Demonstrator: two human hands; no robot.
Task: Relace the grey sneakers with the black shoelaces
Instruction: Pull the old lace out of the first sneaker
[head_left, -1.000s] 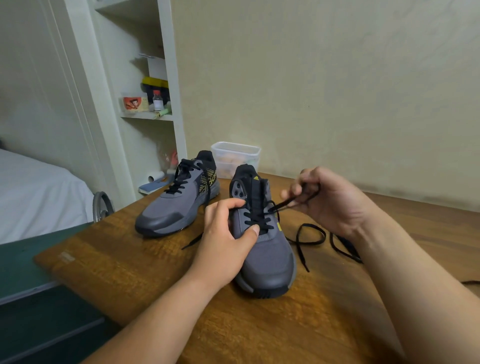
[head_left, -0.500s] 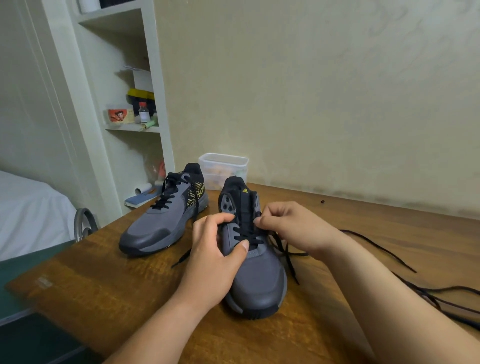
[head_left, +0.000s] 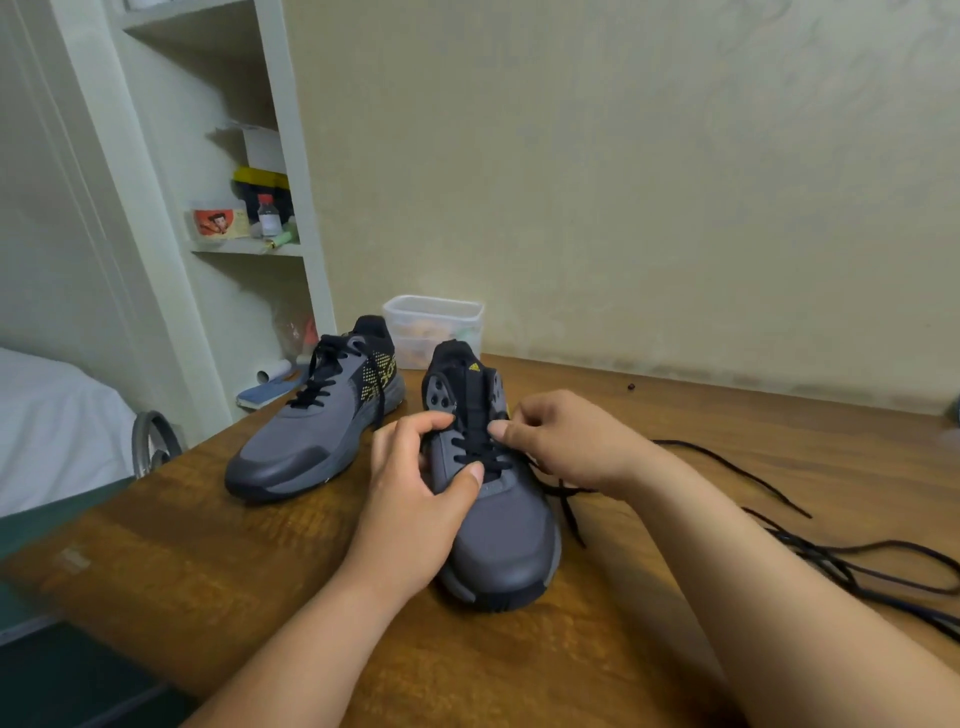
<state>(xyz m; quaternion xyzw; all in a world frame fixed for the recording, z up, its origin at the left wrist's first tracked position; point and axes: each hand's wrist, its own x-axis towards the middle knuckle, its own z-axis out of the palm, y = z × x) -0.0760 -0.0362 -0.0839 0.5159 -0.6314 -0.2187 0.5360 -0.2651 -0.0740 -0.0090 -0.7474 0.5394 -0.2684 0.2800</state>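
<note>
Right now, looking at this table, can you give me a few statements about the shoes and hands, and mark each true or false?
1. Two grey sneakers stand on the wooden table. True: a nearer sneaker and a farther sneaker.
2. The left hand grips the nearer sneaker. True.
3. The right hand lies flat on the table, away from the shoes. False: it pinches the black shoelace at the nearer sneaker's eyelets.
4. The clear plastic container sits in front of the sneakers. False: it stands behind them, by the wall.
5. Loose laces lie on the table's right side. True.
</note>
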